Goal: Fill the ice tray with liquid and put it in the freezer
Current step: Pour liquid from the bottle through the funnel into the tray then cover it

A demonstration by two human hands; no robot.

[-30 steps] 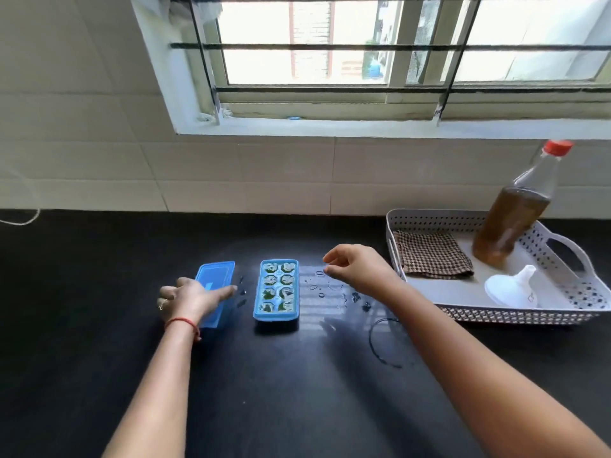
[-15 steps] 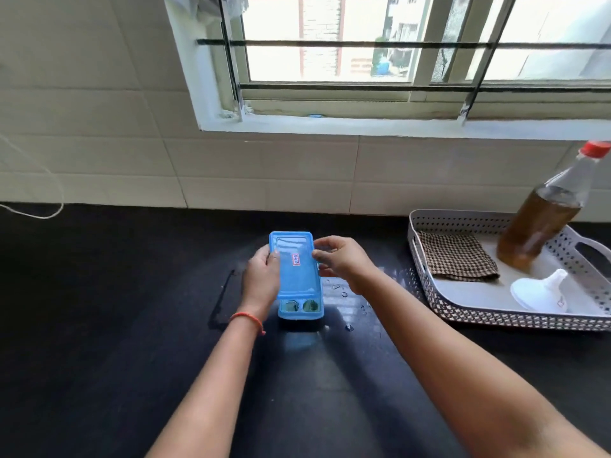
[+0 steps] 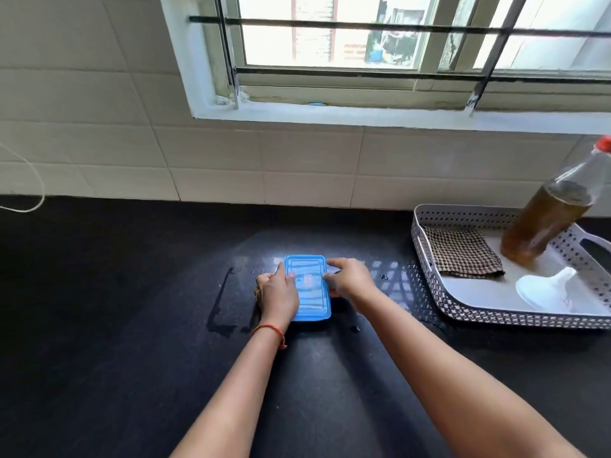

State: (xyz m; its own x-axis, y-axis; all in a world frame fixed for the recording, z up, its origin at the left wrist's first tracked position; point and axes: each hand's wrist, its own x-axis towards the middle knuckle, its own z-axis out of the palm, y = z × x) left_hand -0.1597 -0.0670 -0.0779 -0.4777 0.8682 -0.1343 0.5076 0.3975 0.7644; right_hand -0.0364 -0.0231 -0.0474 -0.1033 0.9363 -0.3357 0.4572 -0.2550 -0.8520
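Left hand: gripped the left edge of my ice tray, low in the middle of the frame, with the thumb lying on its blue lid.
Right hand: fingers curled over the tray's right edge, thumb on the lid.
Ice tray: lay flat on the black counter, fully covered by the lid.
Counter: wet streaks showed just left of the tray.
Basket: stood at the right, holding a checked cloth, a white funnel and a bottle of brown liquid.
Window: barred, across the top.
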